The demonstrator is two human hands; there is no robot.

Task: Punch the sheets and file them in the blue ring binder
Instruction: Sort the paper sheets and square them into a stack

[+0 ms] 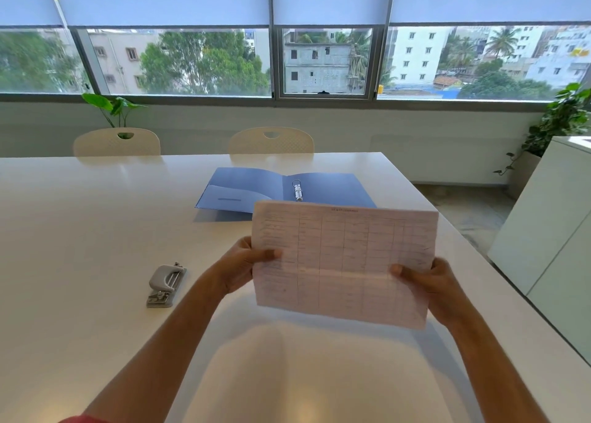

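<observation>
White counter (80,218) under windows. Both hands, left (246,262) and right (428,282), pinch the sheets (345,262) upright at centre. Punch (166,284) idle at 9 o'clock; binder (246,187) open at 12, rings bare. Judged: punching and filing not yet done.

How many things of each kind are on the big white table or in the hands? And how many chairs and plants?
Blue ring binder, lying open: 1
Grey hole punch: 1
Stack of printed sheets, held up by the left hand and right hand: 1
Chairs: 2
Leafy plants: 2
Total: 7
</observation>
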